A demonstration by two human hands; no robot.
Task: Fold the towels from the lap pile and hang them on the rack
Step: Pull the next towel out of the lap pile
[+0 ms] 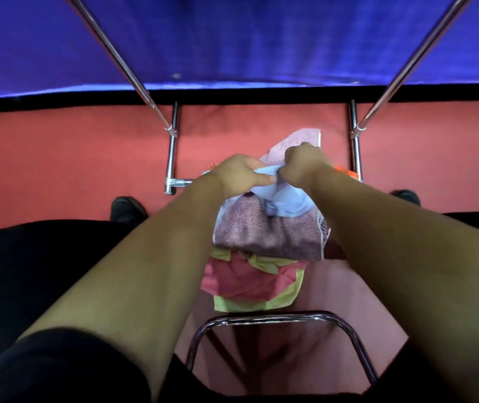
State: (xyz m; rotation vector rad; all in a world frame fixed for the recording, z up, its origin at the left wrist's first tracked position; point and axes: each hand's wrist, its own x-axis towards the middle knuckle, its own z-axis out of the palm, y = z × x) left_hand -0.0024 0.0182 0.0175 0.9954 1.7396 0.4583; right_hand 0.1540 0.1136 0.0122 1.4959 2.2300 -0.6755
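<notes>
Left hand (pixel 238 174) and right hand (pixel 302 164): fingers (pixel 263 179) curled, gripping bunched blue towel (pixel 287 200). Towel trails toward the person; long axis indeterminate.

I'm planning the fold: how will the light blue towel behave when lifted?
Probably floppy: the light blue towel bunches and creases between the left hand and right hand. Likely light, since the cloth looks thin where it folds. It should sag rather than hold shape.
</notes>
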